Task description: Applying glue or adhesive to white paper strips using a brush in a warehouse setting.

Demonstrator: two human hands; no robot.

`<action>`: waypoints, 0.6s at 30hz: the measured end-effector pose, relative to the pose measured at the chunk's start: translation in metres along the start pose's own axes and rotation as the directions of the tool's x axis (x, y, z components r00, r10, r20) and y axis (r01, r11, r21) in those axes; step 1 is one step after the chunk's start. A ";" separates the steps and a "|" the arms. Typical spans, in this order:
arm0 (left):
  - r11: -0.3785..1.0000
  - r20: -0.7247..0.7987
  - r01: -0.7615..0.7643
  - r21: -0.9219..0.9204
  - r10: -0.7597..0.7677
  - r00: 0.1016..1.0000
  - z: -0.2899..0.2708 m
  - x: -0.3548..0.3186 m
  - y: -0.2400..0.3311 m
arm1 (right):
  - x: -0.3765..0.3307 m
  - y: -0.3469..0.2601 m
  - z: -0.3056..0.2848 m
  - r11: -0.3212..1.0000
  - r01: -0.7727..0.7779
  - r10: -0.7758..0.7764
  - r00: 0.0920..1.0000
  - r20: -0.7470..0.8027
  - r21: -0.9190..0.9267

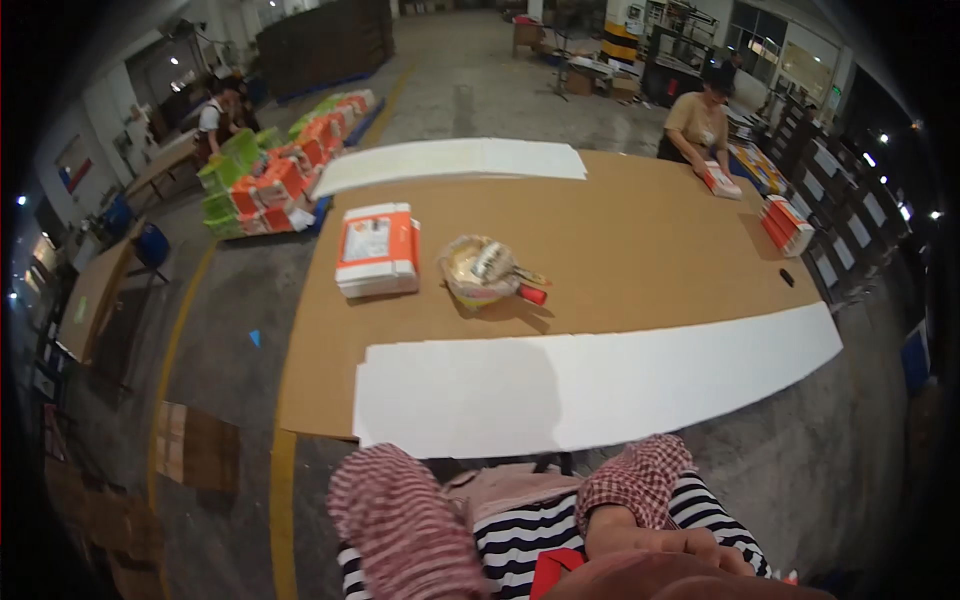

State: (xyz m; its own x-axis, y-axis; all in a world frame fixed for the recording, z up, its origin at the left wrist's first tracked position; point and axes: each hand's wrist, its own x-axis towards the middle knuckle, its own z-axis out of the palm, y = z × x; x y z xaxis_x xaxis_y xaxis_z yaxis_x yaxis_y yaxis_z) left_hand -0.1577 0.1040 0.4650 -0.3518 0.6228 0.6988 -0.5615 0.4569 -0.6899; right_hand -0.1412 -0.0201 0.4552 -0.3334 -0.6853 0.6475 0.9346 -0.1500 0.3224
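Observation:
My right hand (665, 543) lies low at the bottom edge against my striped shirt, resting on reddish-brown cloth; a small red thing (553, 570) sits just left of it. Whether it grips anything is unclear. Only the red-checked sleeve (400, 520) of my left arm shows; that hand is hidden. In front of me a stack of long white sheets (600, 385) lies along the near edge of a cardboard-covered table (640, 250). Beyond it are a stack of orange-and-white flat boxes (378, 248) and a crumpled plastic bag with a red-handled tool (490, 272).
A person (700, 120) at the table's far right handles an orange-and-white box (722, 181); more such boxes (787, 225) stand nearby. More white sheets (450, 160) lie at the far edge. Another person (215, 115) stands by green and orange boxes (270, 180) at left.

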 end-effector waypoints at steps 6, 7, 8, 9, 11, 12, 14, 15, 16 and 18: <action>0.822 -0.085 0.081 -0.564 -0.155 0.984 -0.007 -0.060 -0.034 | -0.008 -0.001 0.011 0.972 -0.148 0.148 0.989 0.016 0.180; 0.830 -0.063 0.108 -0.548 -0.169 0.984 -0.006 -0.065 -0.045 | -0.006 0.009 0.015 0.971 -0.146 0.144 0.989 0.026 0.187; 0.837 -0.051 0.134 -0.530 -0.190 0.981 -0.006 -0.071 -0.055 | -0.007 0.018 0.017 0.972 -0.147 0.142 0.989 0.039 0.183; 0.853 -0.043 0.180 -0.490 -0.230 0.972 -0.005 -0.078 -0.050 | -0.027 0.000 -0.015 0.970 -0.176 0.171 0.984 0.042 0.168; 0.872 -0.050 0.266 -0.412 -0.312 0.949 0.005 -0.079 -0.035 | -0.037 -0.027 -0.031 0.964 -0.234 0.228 0.972 0.058 0.124; 0.857 -0.082 0.308 -0.413 -0.372 0.925 0.016 -0.083 -0.032 | -0.023 -0.019 -0.013 0.970 -0.236 0.231 0.970 0.071 0.057; 0.826 -0.128 0.410 -0.388 -0.488 0.863 0.018 -0.096 -0.011 | -0.032 -0.026 -0.018 0.962 -0.267 0.271 0.959 0.080 -0.055; 0.809 -0.150 0.464 -0.360 -0.541 0.827 0.019 -0.100 0.004 | -0.055 -0.065 -0.043 0.949 -0.300 0.308 0.948 0.079 -0.101; 0.784 -0.175 0.514 -0.349 -0.593 0.786 0.025 -0.103 0.015 | -0.060 -0.082 -0.049 0.934 -0.320 0.335 0.939 0.082 -0.156; 0.754 -0.175 0.562 -0.341 -0.638 0.750 0.020 -0.114 0.015 | -0.065 -0.078 -0.060 0.930 -0.311 0.337 0.935 0.115 -0.194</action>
State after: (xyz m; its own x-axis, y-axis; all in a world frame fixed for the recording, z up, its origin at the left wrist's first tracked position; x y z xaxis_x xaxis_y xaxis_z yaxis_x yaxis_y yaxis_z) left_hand -0.1409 0.0269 0.3790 0.2254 0.2863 0.9313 -0.3656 0.9109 -0.1915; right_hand -0.1845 -0.0063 0.3464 -0.0113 -0.6090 0.7931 0.9973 -0.0648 -0.0355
